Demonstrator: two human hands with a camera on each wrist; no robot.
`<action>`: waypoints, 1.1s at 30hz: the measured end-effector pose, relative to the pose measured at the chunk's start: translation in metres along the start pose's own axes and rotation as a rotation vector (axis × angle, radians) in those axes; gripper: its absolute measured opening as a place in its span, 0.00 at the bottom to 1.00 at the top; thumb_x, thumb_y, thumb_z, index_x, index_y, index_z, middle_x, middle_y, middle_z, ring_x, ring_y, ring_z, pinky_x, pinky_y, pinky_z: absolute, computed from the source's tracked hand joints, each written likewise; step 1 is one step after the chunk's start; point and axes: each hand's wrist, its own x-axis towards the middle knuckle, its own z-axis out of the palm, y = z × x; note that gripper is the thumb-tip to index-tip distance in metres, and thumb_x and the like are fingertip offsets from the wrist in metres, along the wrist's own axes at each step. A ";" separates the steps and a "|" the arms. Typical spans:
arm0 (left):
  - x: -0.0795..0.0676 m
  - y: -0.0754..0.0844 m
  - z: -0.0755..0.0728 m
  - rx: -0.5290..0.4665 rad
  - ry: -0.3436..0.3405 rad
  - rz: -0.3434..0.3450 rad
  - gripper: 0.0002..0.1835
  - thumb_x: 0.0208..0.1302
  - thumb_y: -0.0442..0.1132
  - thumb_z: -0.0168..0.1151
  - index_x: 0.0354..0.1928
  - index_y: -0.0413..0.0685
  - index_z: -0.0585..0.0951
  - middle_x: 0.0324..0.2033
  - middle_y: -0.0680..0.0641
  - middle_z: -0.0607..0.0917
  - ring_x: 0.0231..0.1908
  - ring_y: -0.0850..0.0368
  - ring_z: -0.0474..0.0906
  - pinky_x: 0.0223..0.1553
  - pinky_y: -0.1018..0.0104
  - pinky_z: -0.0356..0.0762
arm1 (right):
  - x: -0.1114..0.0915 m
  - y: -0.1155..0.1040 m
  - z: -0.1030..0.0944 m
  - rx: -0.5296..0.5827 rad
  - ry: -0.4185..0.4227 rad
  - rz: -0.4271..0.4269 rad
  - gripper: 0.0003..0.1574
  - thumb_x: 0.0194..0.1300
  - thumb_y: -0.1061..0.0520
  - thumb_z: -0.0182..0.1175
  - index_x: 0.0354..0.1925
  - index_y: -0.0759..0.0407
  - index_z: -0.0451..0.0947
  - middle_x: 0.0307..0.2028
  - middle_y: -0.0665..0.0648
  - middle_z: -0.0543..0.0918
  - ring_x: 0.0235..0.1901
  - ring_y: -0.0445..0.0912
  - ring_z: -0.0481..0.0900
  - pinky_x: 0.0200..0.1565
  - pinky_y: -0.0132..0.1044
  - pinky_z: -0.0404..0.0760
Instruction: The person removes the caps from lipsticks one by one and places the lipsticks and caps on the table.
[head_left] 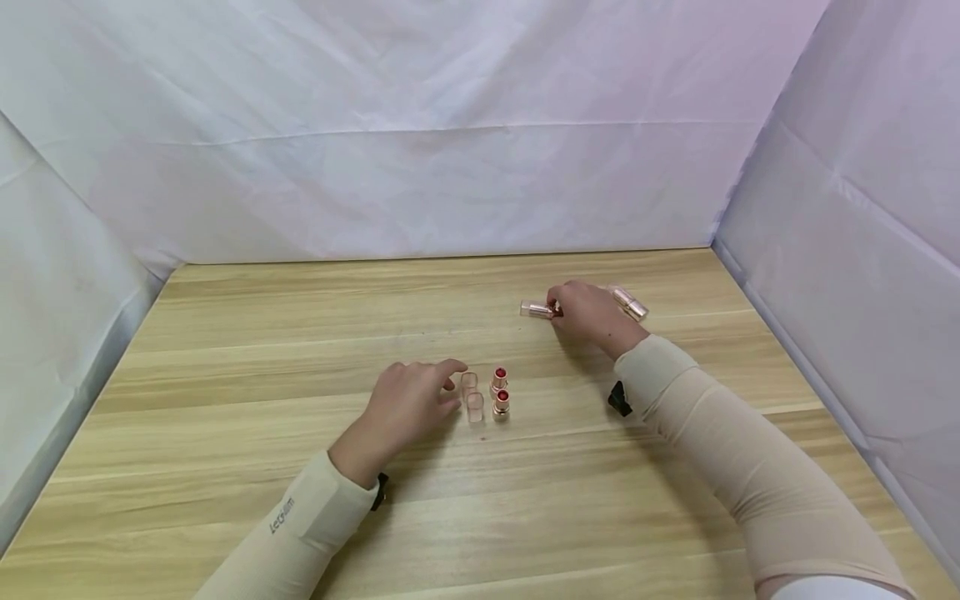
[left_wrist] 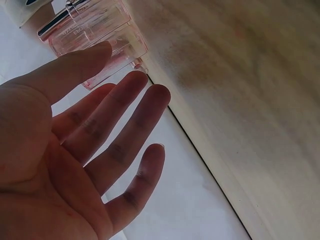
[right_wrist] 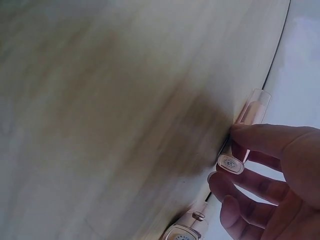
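My right hand [head_left: 588, 312] pinches a capped lipstick [head_left: 536, 309] between thumb and fingers, at the far right of the table. In the right wrist view its clear cap [right_wrist: 256, 107] points away and its stamped base [right_wrist: 231, 163] faces the camera. Farther left and nearer, my left hand [head_left: 408, 398] is held with fingers loosely bent and apart, fingertips right by two clear caps [head_left: 475, 407] standing upright. Nothing is in the palm of the left hand [left_wrist: 75, 150]. Just right of the caps, two uncapped lipsticks [head_left: 502, 406] stand upright with red tips showing.
Another capped lipstick [head_left: 628, 303] lies behind the right hand; its base [right_wrist: 184, 232] shows low in the right wrist view. The wooden table [head_left: 315, 317] ends at a white cloth backdrop [head_left: 420, 192], with cloth at both sides too.
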 end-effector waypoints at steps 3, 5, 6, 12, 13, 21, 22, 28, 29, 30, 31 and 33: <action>0.000 0.000 0.000 -0.001 -0.004 -0.002 0.21 0.59 0.42 0.73 0.55 0.54 0.83 0.36 0.54 0.91 0.39 0.56 0.88 0.47 0.48 0.80 | -0.001 0.001 0.002 -0.005 0.017 -0.012 0.11 0.68 0.59 0.62 0.47 0.59 0.83 0.41 0.59 0.85 0.38 0.50 0.80 0.40 0.46 0.79; 0.000 0.000 0.001 -0.001 -0.005 -0.002 0.21 0.59 0.42 0.73 0.55 0.54 0.83 0.36 0.54 0.91 0.39 0.56 0.89 0.47 0.48 0.80 | -0.002 0.001 0.002 -0.004 0.022 -0.017 0.10 0.68 0.58 0.61 0.47 0.59 0.83 0.41 0.58 0.85 0.38 0.50 0.80 0.40 0.46 0.79; 0.000 -0.001 0.000 -0.002 -0.007 -0.002 0.21 0.59 0.42 0.72 0.55 0.54 0.83 0.36 0.54 0.91 0.39 0.55 0.89 0.47 0.48 0.80 | -0.002 0.001 0.003 -0.004 0.024 -0.019 0.10 0.68 0.58 0.61 0.47 0.59 0.83 0.41 0.58 0.85 0.38 0.50 0.80 0.40 0.46 0.79; -0.001 -0.003 -0.001 0.003 -0.010 0.004 0.21 0.59 0.42 0.73 0.56 0.54 0.83 0.37 0.53 0.91 0.39 0.55 0.88 0.45 0.49 0.80 | -0.004 -0.002 0.004 0.018 0.015 -0.020 0.12 0.69 0.58 0.61 0.49 0.59 0.83 0.42 0.58 0.85 0.37 0.48 0.79 0.38 0.42 0.79; -0.001 -0.003 -0.001 0.006 -0.008 0.007 0.21 0.59 0.42 0.73 0.56 0.53 0.83 0.37 0.53 0.91 0.39 0.55 0.88 0.45 0.49 0.80 | -0.004 -0.003 0.004 0.020 0.016 -0.023 0.12 0.69 0.58 0.61 0.49 0.59 0.83 0.42 0.58 0.85 0.37 0.48 0.79 0.38 0.42 0.79; -0.004 -0.005 -0.002 0.038 0.070 0.035 0.19 0.60 0.36 0.70 0.55 0.52 0.84 0.40 0.49 0.91 0.39 0.52 0.88 0.42 0.49 0.81 | -0.015 -0.015 0.002 0.049 0.072 -0.067 0.13 0.68 0.57 0.63 0.50 0.57 0.83 0.41 0.56 0.85 0.40 0.49 0.82 0.41 0.45 0.82; -0.004 -0.005 -0.003 0.044 0.081 0.039 0.19 0.61 0.35 0.70 0.55 0.51 0.84 0.40 0.48 0.91 0.39 0.51 0.88 0.42 0.49 0.81 | -0.018 -0.018 0.001 0.057 0.077 -0.067 0.13 0.68 0.56 0.63 0.50 0.56 0.83 0.40 0.55 0.85 0.40 0.49 0.82 0.41 0.45 0.82; -0.004 0.000 -0.009 0.092 0.127 0.022 0.17 0.65 0.43 0.67 0.55 0.51 0.83 0.44 0.46 0.90 0.42 0.47 0.87 0.42 0.48 0.80 | -0.037 -0.032 -0.005 0.088 0.129 -0.096 0.13 0.67 0.54 0.65 0.50 0.54 0.83 0.40 0.53 0.84 0.38 0.47 0.82 0.39 0.42 0.82; -0.003 0.001 -0.010 0.093 0.138 0.019 0.17 0.66 0.45 0.67 0.55 0.51 0.83 0.44 0.46 0.90 0.42 0.46 0.87 0.43 0.48 0.79 | -0.040 -0.034 -0.007 0.088 0.139 -0.104 0.13 0.67 0.54 0.65 0.50 0.53 0.83 0.40 0.52 0.84 0.37 0.46 0.82 0.37 0.41 0.81; -0.003 0.002 -0.011 0.091 0.152 0.018 0.17 0.67 0.46 0.66 0.55 0.51 0.83 0.43 0.46 0.90 0.42 0.46 0.87 0.43 0.48 0.79 | -0.044 -0.037 -0.008 0.088 0.147 -0.111 0.14 0.67 0.53 0.65 0.50 0.52 0.83 0.40 0.51 0.84 0.36 0.45 0.82 0.36 0.40 0.81; -0.003 0.002 -0.011 0.088 0.168 0.017 0.18 0.67 0.48 0.66 0.55 0.51 0.83 0.44 0.46 0.90 0.42 0.47 0.87 0.44 0.47 0.79 | -0.047 -0.041 -0.010 0.096 0.152 -0.119 0.14 0.67 0.53 0.66 0.50 0.52 0.83 0.40 0.51 0.83 0.35 0.45 0.82 0.34 0.39 0.80; -0.003 0.003 -0.013 0.084 0.195 0.012 0.20 0.67 0.51 0.65 0.57 0.51 0.83 0.44 0.46 0.90 0.44 0.46 0.86 0.45 0.46 0.78 | -0.055 -0.049 -0.013 0.112 0.161 -0.142 0.14 0.67 0.53 0.66 0.50 0.52 0.83 0.39 0.51 0.83 0.34 0.43 0.81 0.32 0.36 0.79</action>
